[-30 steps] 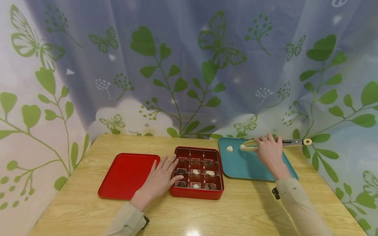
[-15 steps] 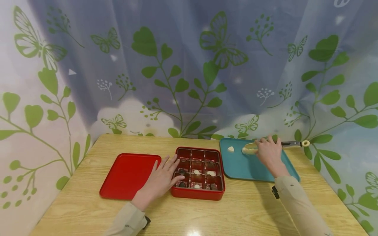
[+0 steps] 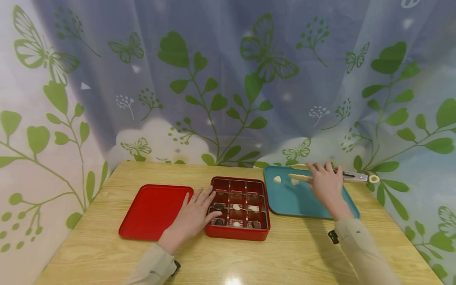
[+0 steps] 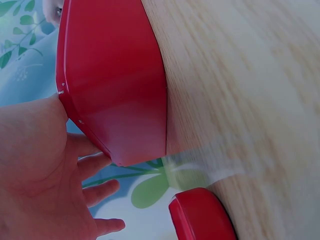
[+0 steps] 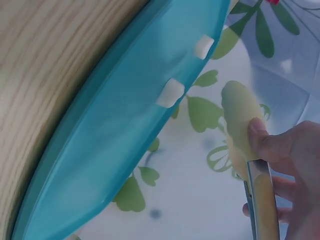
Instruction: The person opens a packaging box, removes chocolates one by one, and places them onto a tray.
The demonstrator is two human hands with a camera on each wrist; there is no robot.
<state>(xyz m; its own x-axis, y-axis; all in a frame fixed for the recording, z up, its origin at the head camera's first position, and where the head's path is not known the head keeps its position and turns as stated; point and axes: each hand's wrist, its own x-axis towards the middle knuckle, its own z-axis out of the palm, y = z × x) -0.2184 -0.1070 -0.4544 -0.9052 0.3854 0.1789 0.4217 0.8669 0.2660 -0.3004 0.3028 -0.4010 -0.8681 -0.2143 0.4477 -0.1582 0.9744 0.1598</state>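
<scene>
My right hand (image 3: 325, 186) holds a pair of tongs (image 3: 356, 177) with cream-coloured tips and metal arms. The tong arms are spread apart above the blue tray (image 3: 303, 204). On that tray lie two small white pieces (image 3: 277, 179), one of them partly under the tong tips. In the right wrist view, the thumb presses on a cream tip of the tongs (image 5: 237, 115). My left hand (image 3: 190, 217), fingers spread, rests at the left rim of a red divided box (image 3: 236, 234). Dark pieces (image 3: 219, 222) and white pieces (image 3: 236, 207) sit in its compartments.
A flat red lid (image 3: 153, 209) lies left of the box, partly beneath the left hand in the head view. The wooden table (image 3: 213, 257) ends at a patterned curtain (image 3: 213, 99) behind.
The tongs' tips were closed around the right-hand white piece; now they have parted and lifted, and the piece lies on the tray. The left hand stays at the box.
</scene>
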